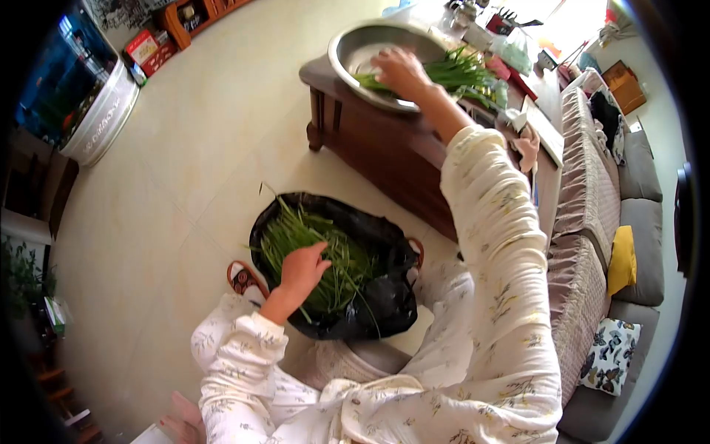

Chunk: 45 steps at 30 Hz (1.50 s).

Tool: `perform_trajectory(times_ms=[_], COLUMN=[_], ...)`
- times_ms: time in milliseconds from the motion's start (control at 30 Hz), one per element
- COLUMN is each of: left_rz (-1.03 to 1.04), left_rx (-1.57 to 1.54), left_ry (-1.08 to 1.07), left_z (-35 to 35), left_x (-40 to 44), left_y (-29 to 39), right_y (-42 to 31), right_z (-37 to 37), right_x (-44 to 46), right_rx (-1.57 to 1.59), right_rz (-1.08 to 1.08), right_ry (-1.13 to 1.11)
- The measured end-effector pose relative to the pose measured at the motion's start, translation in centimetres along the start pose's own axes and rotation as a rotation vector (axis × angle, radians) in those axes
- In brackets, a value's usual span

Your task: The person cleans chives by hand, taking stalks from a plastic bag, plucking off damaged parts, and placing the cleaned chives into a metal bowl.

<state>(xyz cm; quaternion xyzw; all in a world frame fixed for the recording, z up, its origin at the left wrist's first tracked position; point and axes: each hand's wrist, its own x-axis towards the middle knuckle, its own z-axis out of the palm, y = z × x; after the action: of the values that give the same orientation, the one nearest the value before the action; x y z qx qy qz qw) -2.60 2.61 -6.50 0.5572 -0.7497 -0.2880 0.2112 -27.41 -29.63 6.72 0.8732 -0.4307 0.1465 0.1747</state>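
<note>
My left hand (299, 270) hangs over a black plastic bag (392, 303) on the floor between my feet. Its thumb and index finger are apart, with nothing visible between them; the other fingers are hard to see. Long, thin green stalks like garlic chives (340, 274) fill the bag loosely. On the dark wooden table, my right hand (399, 72) reaches over a wide metal basin (347, 70), fingers stretched out and slightly blurred. Under and beside that hand, a bundle of the same green stalks (462, 74) lies across the basin, its leafy ends over the right rim.
The wooden table (384, 159) also bears a plastic bag (515, 53) and other clutter. A sofa (577, 296) with cushions runs along the right. A fish tank (70, 81) stands at the far left. My slippered foot (244, 277) is beside the black bag.
</note>
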Motion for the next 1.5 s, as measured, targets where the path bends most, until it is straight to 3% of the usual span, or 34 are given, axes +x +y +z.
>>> perform_trajectory(times_ms=[167, 233, 300, 433, 533, 633, 733, 900, 1133, 1333, 1500], left_rz=[0.102, 0.166, 0.229, 0.32, 0.37, 0.468, 0.539, 0.516, 0.451, 0.413, 0.428], left_rx=[0.027, 0.059, 0.087, 0.17, 0.166, 0.081, 0.033, -0.004, -0.033, -0.028, -0.064], left_ry=[0.051, 0.013, -0.021, 0.011, 0.058, 0.109, 0.182, 0.262, 0.394, 0.473, 0.41], left_z=[0.0, 0.0, -0.1, 0.9, 0.6, -0.6, -2.0, -5.1, -8.0, -8.6, -7.7], left_x=[-0.1, 0.4, 0.8, 1.1, 1.4, 2.1, 2.5, 2.8, 3.3, 3.6, 3.5], left_y=[-0.3, -0.3, -0.1, -0.1, 0.3, 1.0, 1.5, 2.5, 2.4, 2.7, 3.4], right_y=[-5.6, -10.2, -14.1, -19.9, -22.1, -22.5, -22.0, -21.1, -19.0, -18.9, -18.7], right_z=[-6.3, -7.8, -7.5, -4.7, -3.3, -3.9, -4.2, -7.3, -9.1, -8.5, -8.1], right_x=[-4.4, -8.5, -13.0, -20.5, -22.4, -22.3, -21.9, -18.9, -17.1, -17.1, -17.1], right_rx=[0.432, 0.78, 0.878, 0.921, 0.925, 1.032, 1.012, 1.226, 1.251, 1.323, 1.395], right_rz=[-0.056, 0.057, 0.063, 0.087, 0.134, 0.318, 0.297, 0.47, 0.374, 0.404, 0.435], right_ry=[0.259, 0.083, -0.118, -0.54, -0.628, -0.648, -0.403, -0.621, -0.751, -0.669, -0.536])
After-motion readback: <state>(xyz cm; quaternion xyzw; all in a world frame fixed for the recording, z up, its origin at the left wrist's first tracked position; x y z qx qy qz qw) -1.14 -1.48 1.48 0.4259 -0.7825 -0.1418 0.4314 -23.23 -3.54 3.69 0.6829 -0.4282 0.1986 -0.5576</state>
